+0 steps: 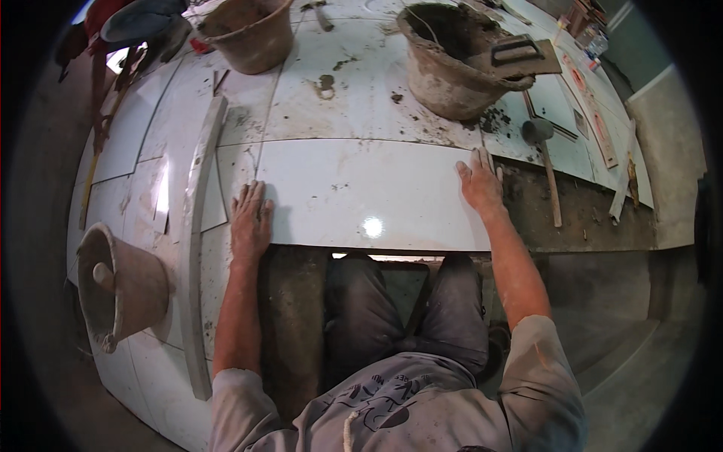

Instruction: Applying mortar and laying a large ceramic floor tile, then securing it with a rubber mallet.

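A large glossy white floor tile lies in front of my knees on a bed of grey mortar. My left hand rests flat on the tile's left edge with fingers spread. At the tile's right edge, my right hand presses flat, fingers pointing away from me. Neither hand holds anything.
A mortar-caked bucket with a notched trowel on its rim stands beyond the tile. Another bucket sits far left, a third at my left. A rubber mallet lies on the right. A long straightedge lies left.
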